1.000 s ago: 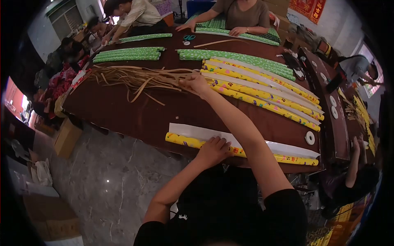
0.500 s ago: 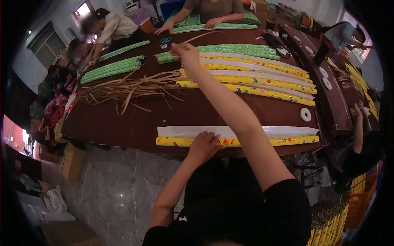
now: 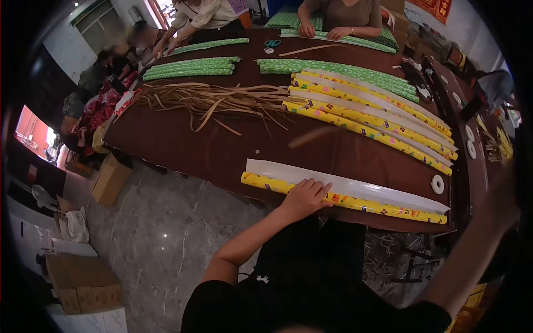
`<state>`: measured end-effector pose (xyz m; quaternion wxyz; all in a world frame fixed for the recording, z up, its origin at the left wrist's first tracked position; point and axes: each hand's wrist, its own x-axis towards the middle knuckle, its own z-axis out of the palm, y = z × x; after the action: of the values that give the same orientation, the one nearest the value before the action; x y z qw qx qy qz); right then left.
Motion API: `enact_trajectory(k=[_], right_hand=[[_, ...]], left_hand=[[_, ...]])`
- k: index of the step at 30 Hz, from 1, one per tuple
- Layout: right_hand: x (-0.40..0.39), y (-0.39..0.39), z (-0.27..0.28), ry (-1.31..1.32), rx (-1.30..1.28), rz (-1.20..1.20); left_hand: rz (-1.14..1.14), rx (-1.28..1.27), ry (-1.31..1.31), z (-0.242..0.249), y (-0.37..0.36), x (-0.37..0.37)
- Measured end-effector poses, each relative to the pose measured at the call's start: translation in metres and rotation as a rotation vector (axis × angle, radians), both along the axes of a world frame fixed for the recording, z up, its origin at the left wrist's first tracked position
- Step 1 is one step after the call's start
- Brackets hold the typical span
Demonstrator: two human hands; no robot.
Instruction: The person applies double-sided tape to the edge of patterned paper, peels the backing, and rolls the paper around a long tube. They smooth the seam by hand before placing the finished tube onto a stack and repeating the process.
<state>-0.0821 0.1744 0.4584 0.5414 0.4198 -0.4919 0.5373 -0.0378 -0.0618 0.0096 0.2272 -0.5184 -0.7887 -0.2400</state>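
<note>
My left hand presses with spread fingers on a yellow patterned paper roll near the table's front edge. The roll's white inner side lies unrolled behind it. Out at the far right, my right hand is smeared by motion and dark, so its fingers cannot be made out. A blurred brown strip shows above the table, behind the roll. Further back lie several yellow rolls with white flaps, beside a loose heap of brown strips.
Green rolls lie across the table's far part, near scissors. A white tape roll is at the right. A co-worker's hands rest on a green roll at the back. Cardboard boxes stand on the floor.
My right hand has swung from above the middle of the table to the far right. The view has turned, while my left hand stays on the yellow roll.
</note>
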Motion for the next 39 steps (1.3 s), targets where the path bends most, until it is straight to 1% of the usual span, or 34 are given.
enact_trajectory(k=[3, 6, 8, 10, 12, 14, 15, 17, 19, 22, 23, 25, 26, 28, 30, 32, 34, 35, 36, 37, 38, 39], right_hand=[[0.027, -0.012, 0.017, -0.048, 0.148, -0.064], [0.043, -0.027, 0.014, -0.169, 0.273, -0.09], [0.053, -0.037, -0.001, -0.313, 0.356, -0.059], [0.066, -0.048, -0.023, -0.513, 0.412, -0.016], [0.065, -0.057, -0.081, -0.897, 0.415, 0.135], [0.046, -0.066, -0.149, -1.303, 0.345, 0.333], [0.034, -0.073, -0.185, -1.477, 0.3, 0.445], [0.012, -0.092, -0.252, -1.735, 0.33, 0.638], [-0.009, -0.106, -0.307, -1.76, 0.318, 0.88], [-0.032, -0.122, -0.363, -1.685, 0.216, 1.083], [-0.038, -0.125, -0.373, -1.676, 0.229, 1.096], [-0.042, -0.128, -0.389, -1.684, 0.259, 1.021], [-0.041, -0.128, -0.391, -1.673, 0.306, 0.984], [-0.039, -0.125, -0.395, -1.664, 0.309, 0.99], [-0.039, -0.123, -0.397, -1.66, 0.308, 0.995], [-0.04, -0.122, -0.401, -1.645, 0.313, 0.945], [-0.037, -0.123, -0.4, -1.633, 0.287, 0.946], [-0.035, -0.124, -0.4, -1.622, 0.263, 0.94], [-0.034, -0.125, -0.4, -1.623, 0.252, 0.947], [-0.033, -0.126, -0.399, -1.601, 0.313, 0.879], [-0.032, -0.128, -0.401, -1.579, 0.372, 0.81], [-0.031, -0.131, -0.405, -1.579, 0.363, 0.816]], left_hand=[[0.007, -0.015, -0.037, -0.001, 0.001, 0.0], [0.015, -0.029, -0.031, -0.001, 0.001, -0.001], [0.012, 0.009, -0.023, -0.001, 0.002, 0.0], [0.015, -0.02, -0.019, -0.002, 0.001, -0.001], [0.013, -0.016, -0.019, 0.0, 0.002, -0.001], [0.026, -0.013, -0.014, 0.001, 0.002, 0.001], [0.018, -0.005, -0.022, 0.002, 0.002, 0.001], [0.029, 0.006, -0.022, 0.002, 0.002, 0.001], [0.027, -0.064, -0.119, -0.002, 0.001, 0.001], [0.026, -0.113, -0.15, -0.002, -0.001, 0.003], [0.041, -0.117, -0.144, -0.004, -0.001, 0.003], [0.053, -0.037, -0.062, -0.006, -0.001, 0.003], [0.061, -0.049, -0.059, -0.005, -0.003, 0.002], [0.009, -0.048, -0.133, -0.004, -0.009, 0.003], [-0.002, -0.072, -0.091, 0.012, -0.014, 0.005], [-0.016, -0.086, -0.052, 0.024, -0.021, 0.01], [0.148, -0.076, -0.104, 0.03, -0.04, 0.013], [0.253, 0.005, -0.132, 0.029, -0.052, 0.011], [0.408, 0.048, -0.15, 0.027, -0.066, 0.009], [0.563, 0.09, -0.166, 0.024, -0.076, 0.007], [0.562, 0.079, -0.17, 0.026, -0.081, 0.005], [0.629, 0.354, -0.493, 0.028, -0.085, 0.001]])
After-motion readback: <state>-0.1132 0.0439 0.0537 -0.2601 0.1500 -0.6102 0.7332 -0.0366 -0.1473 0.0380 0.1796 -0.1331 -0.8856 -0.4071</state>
